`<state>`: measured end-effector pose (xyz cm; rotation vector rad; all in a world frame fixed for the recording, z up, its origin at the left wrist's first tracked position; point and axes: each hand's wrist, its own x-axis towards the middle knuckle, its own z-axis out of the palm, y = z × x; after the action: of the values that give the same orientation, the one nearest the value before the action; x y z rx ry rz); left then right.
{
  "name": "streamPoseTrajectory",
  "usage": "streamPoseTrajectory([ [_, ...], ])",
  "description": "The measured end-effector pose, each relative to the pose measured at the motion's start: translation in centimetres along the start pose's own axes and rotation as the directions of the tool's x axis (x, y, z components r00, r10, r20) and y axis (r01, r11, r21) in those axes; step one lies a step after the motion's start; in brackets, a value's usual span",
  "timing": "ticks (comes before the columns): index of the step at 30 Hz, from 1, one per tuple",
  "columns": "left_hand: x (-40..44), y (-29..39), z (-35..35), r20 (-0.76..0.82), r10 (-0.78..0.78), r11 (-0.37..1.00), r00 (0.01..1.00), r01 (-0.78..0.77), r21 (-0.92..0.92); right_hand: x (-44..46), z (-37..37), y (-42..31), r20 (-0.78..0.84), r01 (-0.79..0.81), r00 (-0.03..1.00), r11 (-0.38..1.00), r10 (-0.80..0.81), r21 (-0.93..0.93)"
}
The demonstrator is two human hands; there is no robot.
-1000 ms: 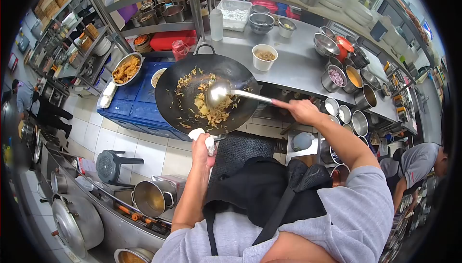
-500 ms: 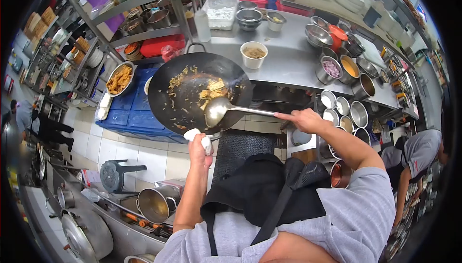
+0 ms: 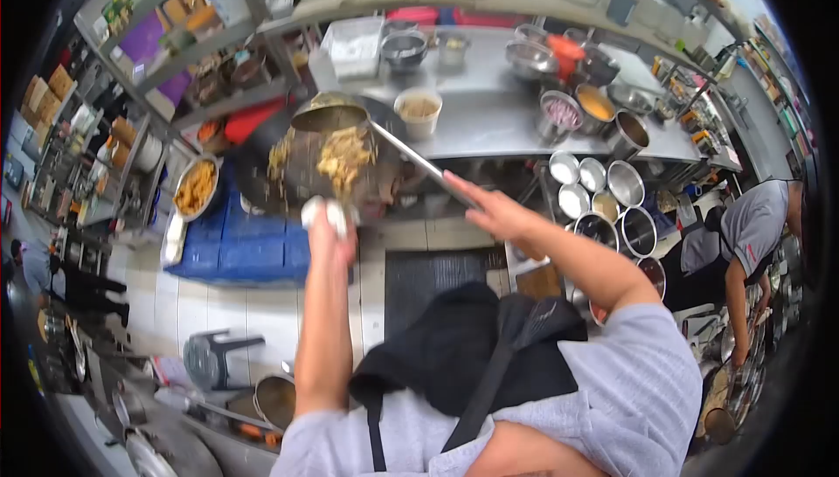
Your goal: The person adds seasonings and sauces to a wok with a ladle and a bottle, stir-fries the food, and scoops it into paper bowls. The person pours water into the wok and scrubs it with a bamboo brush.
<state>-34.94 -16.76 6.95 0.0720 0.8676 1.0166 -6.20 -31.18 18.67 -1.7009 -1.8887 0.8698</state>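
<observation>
My left hand (image 3: 332,239) is closed around a folded white cloth (image 3: 320,212) at the near rim of a large black wok (image 3: 253,167); the cloth hides the handle under it. Chopped brownish-yellow food (image 3: 345,161), blurred by motion, is in the wok's middle. From the right, my right hand (image 3: 502,213) grips the long handle of a metal ladle (image 3: 330,114), index finger stretched along it. The ladle's bowl is raised over the far part of the wok, its underside showing. A white tub of brownish food (image 3: 419,112) stands just right of the wok.
A blue chest-like box (image 3: 236,245) is below the wok, with a bowl of orange fried pieces (image 3: 197,187) at its left. Steel pots (image 3: 625,184) stand to the right. A grey stool (image 3: 210,359) is on the floor; another person (image 3: 743,232) bends at the right.
The ladle has risen from the wok's near side to over its far side. The wok has tilted and shifted left in view with my left hand, and the food is moving. The head view has shifted too.
</observation>
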Motion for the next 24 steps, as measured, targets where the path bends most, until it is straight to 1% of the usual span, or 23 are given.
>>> streamPoseTrajectory([
  [1,-1.2,-0.8,-0.7,0.018,-0.007,1.0,1.0,0.007,-0.019,-0.5,-0.4,-0.8,-0.01,-0.01,1.0,0.995,0.011,0.095],
  [2,-4.9,-1.7,-2.1,0.123,-0.048,0.998,0.991,0.042,0.054,-1.1,-0.8,-1.6,-0.021,-0.018,1.0,0.982,0.023,0.188],
  [3,-8.7,-1.6,-3.2,0.199,-0.101,0.988,0.975,0.076,0.134,-1.6,-1.0,-3.5,0.075,-0.142,0.99,0.92,0.123,0.365],
  [4,-9.3,-0.7,-1.8,0.047,-0.105,0.994,0.993,0.105,-0.002,-2.0,-1.2,-5.4,0.169,-0.277,0.961,0.814,0.221,0.51],
  [5,-9.7,-0.6,-0.8,-0.126,-0.134,0.982,0.983,0.115,-0.149,-1.9,-0.8,-6.1,0.188,-0.31,0.951,0.762,0.246,0.569],
  [6,-8.9,1.2,-1.9,0.138,-0.268,0.96,0.953,0.276,-0.039,-1.1,-0.8,-7.0,0.209,-0.331,0.943,0.697,0.257,0.636],
  [7,-9.3,2.5,-0.4,0.151,-0.313,0.948,0.938,0.319,-0.017,-0.1,-0.5,-6.9,0.202,-0.325,0.946,0.706,0.255,0.629],
  [9,-9.0,2.7,-0.5,0.144,-0.307,0.951,0.941,0.308,0.02,0.8,-0.7,-8.5,0.145,-0.349,0.937,0.834,0.317,0.427],
  [10,-9.5,2.1,-0.2,0.14,-0.235,0.971,0.962,0.224,0.087,1.2,-0.6,-8.1,0.151,-0.35,0.937,0.837,0.316,0.421],
  [11,-10.2,1.5,-0.3,0.149,-0.153,0.984,0.977,0.136,0.114,1.5,-0.5,-7.4,-0.064,-0.169,0.981,0.972,0.182,0.164],
  [12,-10.8,0.3,-0.5,0.143,-0.009,0.984,0.99,-0.017,0.177,1.6,-0.6,-7.2,-0.142,-0.081,0.986,0.997,0.083,0.017],
  [13,-11.5,-0.8,-0.8,0.147,0.134,0.955,0.98,-0.167,0.244,1.7,-0.8,-7.2,-0.218,-0.014,0.976,0.99,-0.018,-0.142],
  [14,-12.9,-1.3,-1.1,0.244,0.168,0.912,0.955,-0.244,0.329,1.5,-1.3,-8.4,-0.262,-0.118,0.964,0.957,0.047,-0.265],
  [15,-13.7,-2.6,-1.1,0.247,0.257,0.91,0.934,-0.32,0.264,1.4,-1.4,-9.0,-0.312,-0.223,0.944,0.9,0.105,-0.374],
  [16,-13.8,-3.8,-1.5,0.27,0.278,0.9,0.922,-0.348,0.261,1.1,-1.2,-8.2,-0.314,-0.298,0.936,0.834,0.159,-0.464],
  [17,-13.2,-5.0,-2.1,0.292,0.299,0.891,0.909,-0.375,0.256,1.2,-0.5,-8.0,-0.311,-0.3,0.936,0.835,0.165,-0.461],
  [18,-12.0,-6.4,-3.1,0.292,0.256,0.89,0.922,-0.342,0.3,0.6,0.5,-7.9,-0.255,-0.363,0.926,0.847,0.28,-0.389],
  [19,-11.3,-6.4,-2.2,0.262,0.25,0.892,0.932,-0.327,0.311,-0.2,1.5,-7.6,-0.188,-0.427,0.903,0.845,0.385,-0.32],
  [20,-10.3,-6.1,-1.4,0.263,0.289,0.888,0.92,-0.36,0.286,-0.7,2.6,-6.3,-0.098,-0.265,0.963,0.952,0.252,-0.151],
  [21,-9.4,-5.4,-0.9,0.265,0.325,0.88,0.908,-0.393,0.267,-0.1,2.9,-8.2,0.154,-0.51,0.86,0.825,0.486,0.244],
  [22,-8.6,-4.5,-0.8,0.263,0.255,0.897,0.931,-0.329,0.295,0.5,4.0,-6.8,0.332,-0.543,0.836,0.573,0.436,0.614],
  [23,-8.1,-3.6,-1.3,0.252,0.185,0.911,0.95,-0.262,0.318,1.3,5.4,-4.6,0.472,-0.539,0.824,0.178,0.313,0.824],
  [24,-7.6,-3.5,-2.4,0.202,0.084,0.938,0.976,-0.146,0.313,1.6,7.0,-3.6,0.518,-0.532,0.812,-0.025,0.268,0.846],
])
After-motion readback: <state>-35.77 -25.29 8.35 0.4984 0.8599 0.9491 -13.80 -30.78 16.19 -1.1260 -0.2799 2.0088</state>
